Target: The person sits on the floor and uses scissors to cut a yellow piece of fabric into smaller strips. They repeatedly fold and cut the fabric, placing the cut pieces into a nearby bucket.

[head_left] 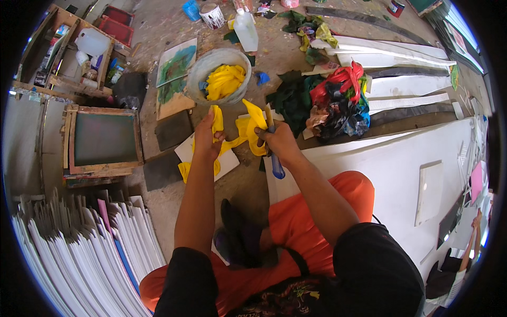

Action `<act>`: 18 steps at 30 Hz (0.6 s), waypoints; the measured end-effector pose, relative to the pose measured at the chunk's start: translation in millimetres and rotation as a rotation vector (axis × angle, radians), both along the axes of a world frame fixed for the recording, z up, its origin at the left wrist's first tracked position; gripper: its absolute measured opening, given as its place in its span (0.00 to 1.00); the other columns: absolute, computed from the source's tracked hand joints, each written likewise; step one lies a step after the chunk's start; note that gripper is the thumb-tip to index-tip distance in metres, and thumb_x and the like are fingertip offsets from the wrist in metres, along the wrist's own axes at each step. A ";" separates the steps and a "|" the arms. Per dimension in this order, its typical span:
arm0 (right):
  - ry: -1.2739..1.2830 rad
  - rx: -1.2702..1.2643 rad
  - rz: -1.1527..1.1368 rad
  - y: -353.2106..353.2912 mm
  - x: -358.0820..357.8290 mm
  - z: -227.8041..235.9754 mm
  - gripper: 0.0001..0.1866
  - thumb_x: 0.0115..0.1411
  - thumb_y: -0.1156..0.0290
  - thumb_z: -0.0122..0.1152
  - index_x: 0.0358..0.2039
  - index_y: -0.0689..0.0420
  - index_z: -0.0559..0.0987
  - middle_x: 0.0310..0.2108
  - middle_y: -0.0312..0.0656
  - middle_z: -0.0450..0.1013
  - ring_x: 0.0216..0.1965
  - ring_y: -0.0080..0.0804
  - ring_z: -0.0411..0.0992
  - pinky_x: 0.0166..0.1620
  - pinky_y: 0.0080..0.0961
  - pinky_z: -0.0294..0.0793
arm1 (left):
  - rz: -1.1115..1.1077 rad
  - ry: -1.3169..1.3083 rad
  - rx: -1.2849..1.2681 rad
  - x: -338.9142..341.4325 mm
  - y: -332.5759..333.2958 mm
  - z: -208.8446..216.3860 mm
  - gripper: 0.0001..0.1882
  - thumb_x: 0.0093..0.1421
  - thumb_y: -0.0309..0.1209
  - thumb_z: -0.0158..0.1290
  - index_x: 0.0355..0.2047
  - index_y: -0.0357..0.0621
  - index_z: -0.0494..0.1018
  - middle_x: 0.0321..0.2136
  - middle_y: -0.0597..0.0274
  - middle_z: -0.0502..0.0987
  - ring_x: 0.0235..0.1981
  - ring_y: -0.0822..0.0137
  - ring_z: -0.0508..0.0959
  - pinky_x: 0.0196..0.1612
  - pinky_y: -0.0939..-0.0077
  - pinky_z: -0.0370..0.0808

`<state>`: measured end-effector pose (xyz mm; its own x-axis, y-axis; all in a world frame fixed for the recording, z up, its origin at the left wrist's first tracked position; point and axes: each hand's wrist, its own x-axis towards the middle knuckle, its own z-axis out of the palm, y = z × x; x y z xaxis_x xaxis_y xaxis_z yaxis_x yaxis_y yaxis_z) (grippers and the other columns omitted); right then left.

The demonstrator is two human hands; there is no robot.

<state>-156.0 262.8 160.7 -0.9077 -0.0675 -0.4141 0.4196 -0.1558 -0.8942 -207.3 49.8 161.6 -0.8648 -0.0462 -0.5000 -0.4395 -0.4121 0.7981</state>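
My left hand (207, 136) grips one end of a yellow cloth (245, 127) stained with paint. My right hand (277, 140) holds the cloth's other end wrapped around a flat tool with a blue handle (277, 167) that points down toward me. Just beyond my hands stands a round grey bucket (196, 71) with more yellow cloth (224, 80) bunched inside. I am sitting on the concrete floor, my orange trousers and a dark shoe (240, 232) below my arms.
A pile of dark, red and blue rags (332, 103) lies to the right. A framed screen (104, 138) and wooden crate (63, 50) sit at left. Stacked white boards (95, 248) fill the lower left. A white jug (245, 29) and long white panels (406, 84) are farther back.
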 end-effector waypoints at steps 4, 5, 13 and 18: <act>-0.019 -0.028 -0.080 0.9 -7.5 -10.0 0.10 0.60 0.73 0.65 0.40 0.64 0.78 0.24 0.39 0.76 0.20 0.24 0.70 0.25 0.24 0.67 | 0.012 0.027 -0.116 -46.6 3.5 -19.2 0.14 0.69 0.45 0.48 0.38 0.48 0.72 0.27 0.69 0.70 0.22 0.74 0.67 0.26 0.78 0.66; -0.056 -0.029 -0.056 3.9 -9.1 -8.6 0.12 0.59 0.73 0.65 0.41 0.65 0.78 0.26 0.41 0.77 0.24 0.26 0.72 0.28 0.25 0.69 | 0.014 0.021 -0.128 -61.2 3.7 -21.7 0.15 0.69 0.45 0.48 0.38 0.47 0.72 0.28 0.68 0.71 0.24 0.73 0.69 0.28 0.76 0.68; -0.095 -0.023 0.009 -5.8 -22.1 -13.2 0.13 0.59 0.73 0.65 0.43 0.64 0.79 0.28 0.41 0.77 0.27 0.25 0.74 0.32 0.25 0.70 | 0.158 0.405 -1.033 -114.5 -13.4 -49.3 0.26 0.70 0.51 0.44 0.52 0.41 0.74 0.43 0.59 0.78 0.43 0.64 0.74 0.49 0.68 0.69; 0.023 -0.071 0.053 -10.1 -17.6 -18.9 0.09 0.60 0.71 0.65 0.40 0.60 0.78 0.22 0.37 0.75 0.18 0.19 0.67 0.21 0.20 0.63 | -0.430 0.164 -0.447 -18.6 3.9 -22.2 0.27 0.68 0.53 0.46 0.49 0.41 0.77 0.38 0.64 0.78 0.37 0.71 0.72 0.43 0.74 0.69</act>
<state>-173.6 252.8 141.8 -0.9113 -0.1444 -0.3855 0.4083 -0.1972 -0.8913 -225.9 53.7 139.4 -0.9160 0.1488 -0.3725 -0.3490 0.1621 0.9230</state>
